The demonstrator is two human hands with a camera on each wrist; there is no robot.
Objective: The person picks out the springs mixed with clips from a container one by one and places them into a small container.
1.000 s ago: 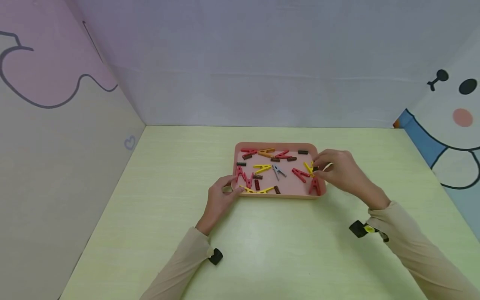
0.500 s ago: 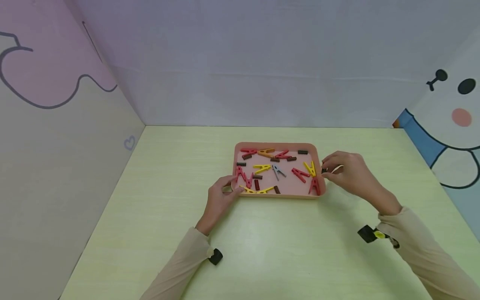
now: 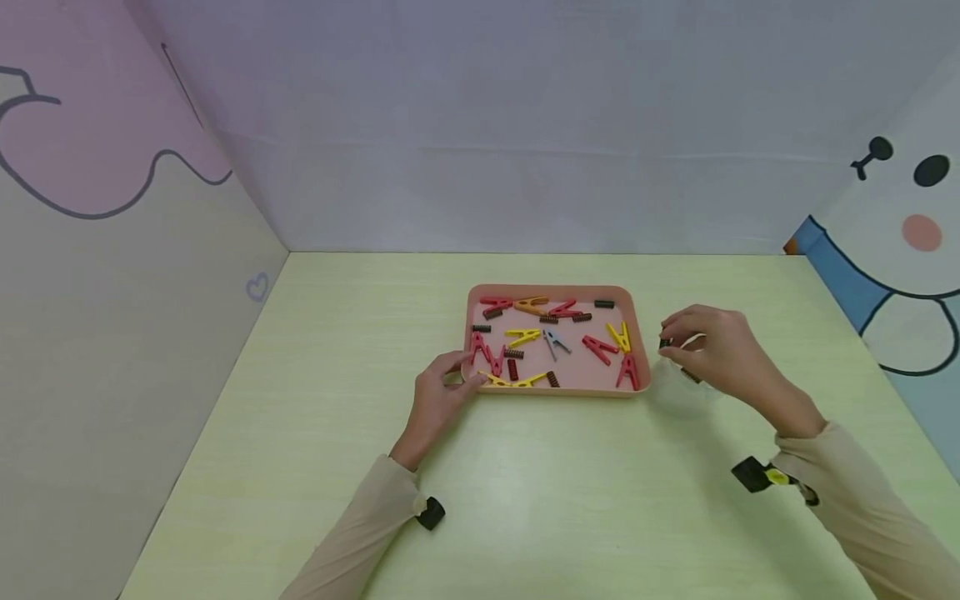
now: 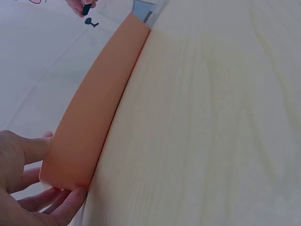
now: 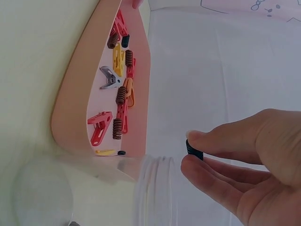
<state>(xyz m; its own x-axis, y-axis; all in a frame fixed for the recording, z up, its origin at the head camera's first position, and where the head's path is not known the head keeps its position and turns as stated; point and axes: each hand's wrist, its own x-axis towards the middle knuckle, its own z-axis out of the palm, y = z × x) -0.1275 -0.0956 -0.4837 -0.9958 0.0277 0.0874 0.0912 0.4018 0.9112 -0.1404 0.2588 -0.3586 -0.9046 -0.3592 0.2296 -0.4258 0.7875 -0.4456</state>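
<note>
A shallow pink tray [image 3: 562, 392] holds loose clothespins and several small dark coil springs. My left hand [image 3: 444, 398] grips the tray's near left corner, thumb on one side and fingers curled around the other, as the left wrist view shows. Beyond the tray's right end, my right hand [image 3: 716, 348] pinches a black spring [image 5: 194, 149] between thumb and fingertips. That spring hangs just outside the rim of a clear jar [image 5: 155, 197] in the right wrist view. From the head, the hand overlaps the jar, and another dark spring [image 3: 691, 375] shows below the fingers.
In the tray lie red clothespins [image 3: 598, 350], yellow ones [image 3: 523, 337], an orange one [image 3: 531, 305] and a grey one [image 3: 555, 342]. Pale wood table [image 3: 525, 500] surrounds it. A white wall [image 3: 525, 167] rises behind, with printed side panels left and right.
My right hand has lifted the black spring from beside the yellow clothespin at the tray's right end and carried it rightward over the jar area. The left hand and tray have stayed put.
</note>
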